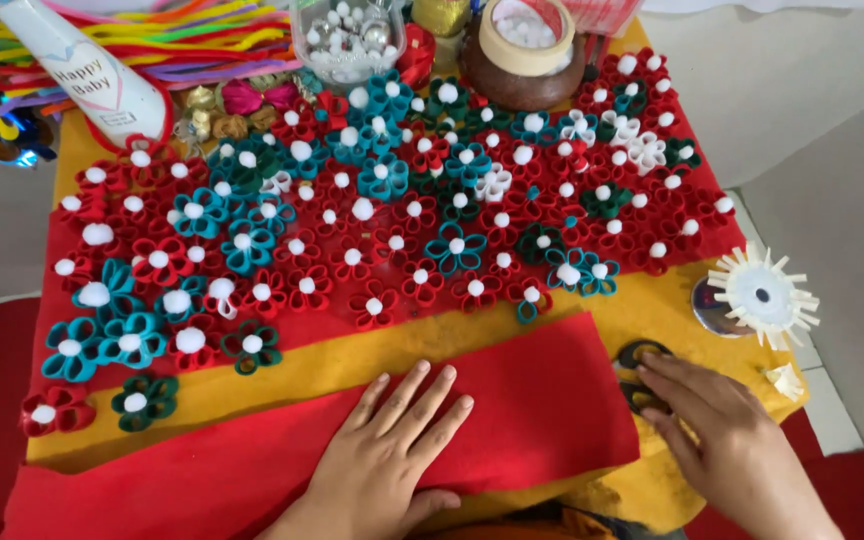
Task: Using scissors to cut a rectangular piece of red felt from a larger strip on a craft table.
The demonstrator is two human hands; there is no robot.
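Red felt strip (pixel 512 420) lies across the near edge of the tabletop, on a yellow felt sheet (pixel 372 365) that covers the tabletop (pixel 852 210). We see the left hand (pixel 387 455) pressed flat on the strip, fingers spread, palm down; its grip is open and closes on nothing. The right hand (pixel 727 435) rests just off the strip's right end, fingers extended over a pair of black-handled scissors (pixel 637 375); fingertips touch the handles, but we cannot tell whether the grip has closed on them.

Beyond the strip, rows of small felt flowers (pixel 372 215) in red, teal, dark green and white, each with a white pompom centre, fill a second red felt piece. To the right, near the scissors, sits a white fringed paper disc (pixel 762 295) on a shiny round base. At the far edge: a clear tub of white beads (pixel 347 40), a brown pot (pixel 522 75) with a tape roll on top, coloured pipe cleaners (pixel 202 45), a white bottle (pixel 82 70).
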